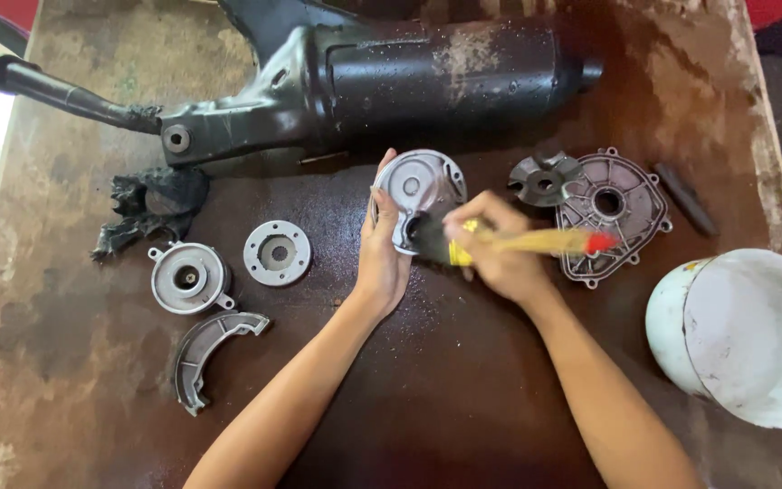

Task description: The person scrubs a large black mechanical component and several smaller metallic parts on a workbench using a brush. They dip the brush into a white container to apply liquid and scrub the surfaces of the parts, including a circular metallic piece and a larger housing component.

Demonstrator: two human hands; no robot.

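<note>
— Left hand (382, 258) gripping a round metal cover plate (421, 186) upright above mid-desk, fingers wrapped on its left edge.

— Right hand (498, 254) closed round a yellow-handled paintbrush (518, 243), bristles against the plate's lower face.

— Risk of slipping: wet metal, one-sided hold. Likely to drop onto the desk (427, 398).

— Also splatter toward the white bucket (744, 330), near right.

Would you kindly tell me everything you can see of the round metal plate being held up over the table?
The plate is a grey, dull disc, apparently cast metal, with a central hole, raised ribs and small rim notches. It stands roughly upright, face toward the camera. The left hand grips its left edge; the right hand presses a yellow-handled brush with dark bristles against its lower part.
</note>
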